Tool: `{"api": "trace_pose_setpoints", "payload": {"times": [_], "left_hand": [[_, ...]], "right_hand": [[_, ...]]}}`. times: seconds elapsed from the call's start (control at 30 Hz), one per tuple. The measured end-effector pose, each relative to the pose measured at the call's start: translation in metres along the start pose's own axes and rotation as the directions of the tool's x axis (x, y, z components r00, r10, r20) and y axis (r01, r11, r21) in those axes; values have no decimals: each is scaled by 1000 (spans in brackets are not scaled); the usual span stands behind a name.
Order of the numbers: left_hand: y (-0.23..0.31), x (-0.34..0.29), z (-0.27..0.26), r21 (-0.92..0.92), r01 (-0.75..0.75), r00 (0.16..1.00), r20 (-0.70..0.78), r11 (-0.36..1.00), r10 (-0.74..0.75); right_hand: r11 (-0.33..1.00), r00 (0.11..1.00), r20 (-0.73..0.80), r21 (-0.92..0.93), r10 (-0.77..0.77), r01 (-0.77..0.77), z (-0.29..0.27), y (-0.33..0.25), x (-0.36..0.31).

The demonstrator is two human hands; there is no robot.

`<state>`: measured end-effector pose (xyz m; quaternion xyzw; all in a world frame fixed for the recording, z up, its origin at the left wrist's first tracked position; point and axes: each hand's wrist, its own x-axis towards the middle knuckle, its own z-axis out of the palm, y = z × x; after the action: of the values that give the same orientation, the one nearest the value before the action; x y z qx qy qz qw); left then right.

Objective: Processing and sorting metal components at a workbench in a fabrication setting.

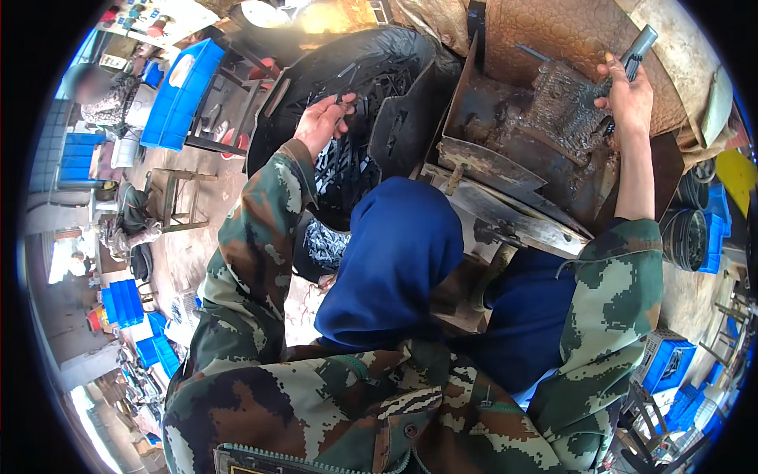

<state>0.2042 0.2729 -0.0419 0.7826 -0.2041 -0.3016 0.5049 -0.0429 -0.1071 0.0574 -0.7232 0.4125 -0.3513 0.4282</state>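
My left hand (pixel 322 125) is over a large black tub (pixel 268 118) on the left, its fingers curled together. Whatever is at its fingertips is too small and dark to make out. Thin dark metal strips (pixel 359 175) lie heaped in the tub below it. On the right, my right hand (pixel 629 95) is closed around a grey metal tool with a round, tube-like end (pixel 643 43). That hand is beside a rough, wet-looking ribbed metal block (pixel 564 110), which sits in a brown, grimy metal tray (pixel 459 99). The tool's lower part is hidden by my fingers.
A smaller dark container (pixel 304 251) of shiny strips stands by my left knee. Blue crates (pixel 183 95) and a wooden stool (pixel 183 197) are off to the left, where another person (pixel 118 99) is. Black round buckets (pixel 685 237) stand at the right.
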Motion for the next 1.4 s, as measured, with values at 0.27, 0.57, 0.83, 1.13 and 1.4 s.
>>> {"api": "trace_pose_setpoints", "payload": {"times": [0.27,0.57,0.83,1.13,1.4], "left_hand": [[18,-14,-3,-250,-121,993,-45,961,113],[108,-38,42,-321,-118,950,240,940,201],[212,-27,155,-456,-522,735,188,721,651],[238,0,241,-643,-295,804,233,707,547],[189,20,233,-517,-263,913,139,815,383]], "right_hand": [[1000,1000,4,-7,-5,5,-4,2,2],[1000,1000,-18,17,-21,21,2,4,2],[998,997,-27,-9,-66,66,2,3,6],[996,999,-12,-87,-33,32,-10,-4,-2],[997,998,-7,-61,-56,55,-3,-6,-3]]}}
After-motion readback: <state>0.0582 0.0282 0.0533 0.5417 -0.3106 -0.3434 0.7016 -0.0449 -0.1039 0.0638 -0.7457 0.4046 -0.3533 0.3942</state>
